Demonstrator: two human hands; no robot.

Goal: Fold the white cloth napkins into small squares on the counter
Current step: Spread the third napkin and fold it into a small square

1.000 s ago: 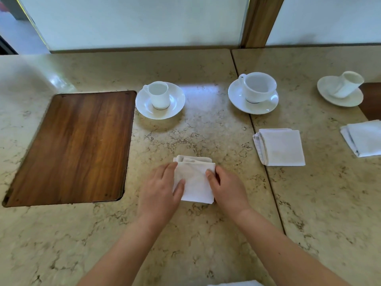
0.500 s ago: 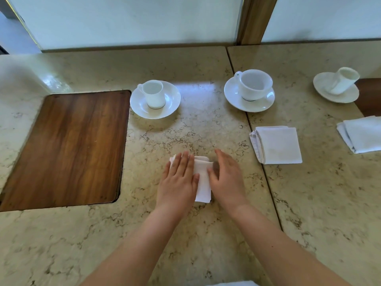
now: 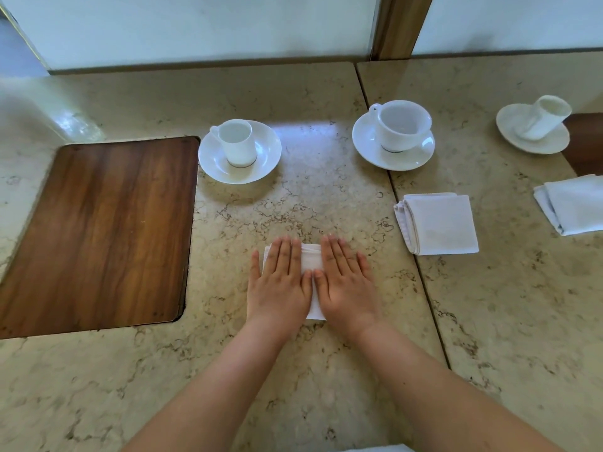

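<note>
A small folded white napkin (image 3: 311, 261) lies on the beige stone counter (image 3: 293, 370) in the middle. My left hand (image 3: 279, 282) and my right hand (image 3: 346, 283) lie flat on it side by side, fingers straight, pressing it down and hiding most of it. Only a strip shows between the hands and at the far edge. A second folded napkin (image 3: 439, 223) lies to the right. A third folded napkin (image 3: 574, 203) lies at the right edge, cut off by the frame.
A dark wooden inset panel (image 3: 98, 233) fills the left side. Beyond the hands stand a small cup on a saucer (image 3: 239, 151), a wider cup on a saucer (image 3: 394, 135) and a tipped cup on a saucer (image 3: 535, 127). White cloth (image 3: 375, 448) shows at the bottom edge.
Both hands slid from the napkin's sides onto its top and flattened out. The napkin has been folded narrower and is now mostly covered.
</note>
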